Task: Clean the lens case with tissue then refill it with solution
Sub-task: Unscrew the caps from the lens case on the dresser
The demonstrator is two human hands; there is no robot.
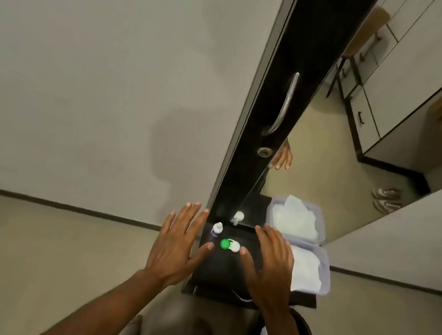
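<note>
We look down on a pale wall (86, 59) and a tall black door (305, 50) with a metal handle (284, 105), a mirror (364, 132) beside it showing drawers and shoes. Below sits a small black tabletop (223, 272). On its right end rests a clear plastic box (326, 273) with its lid tipped up against the mirror; white tissue (308, 268) fills the box, and more white shows in the lid or its reflection, we cannot tell which. A dark bin (303, 334) stands on the floor under our right arm, white scraps inside, mostly hidden by the arm.

Our left hand (175, 244) and right hand (271, 265) hover flat over the tabletop, fingers (191, 217) spread and straight, holding nothing. Between the thumbs lies the lens case (230, 245), one cap green, one white. Just behind it stands the small solution bottle (216, 229), its label too blurred to read. The tabletop's front edge is partly covered by our wrists.
</note>
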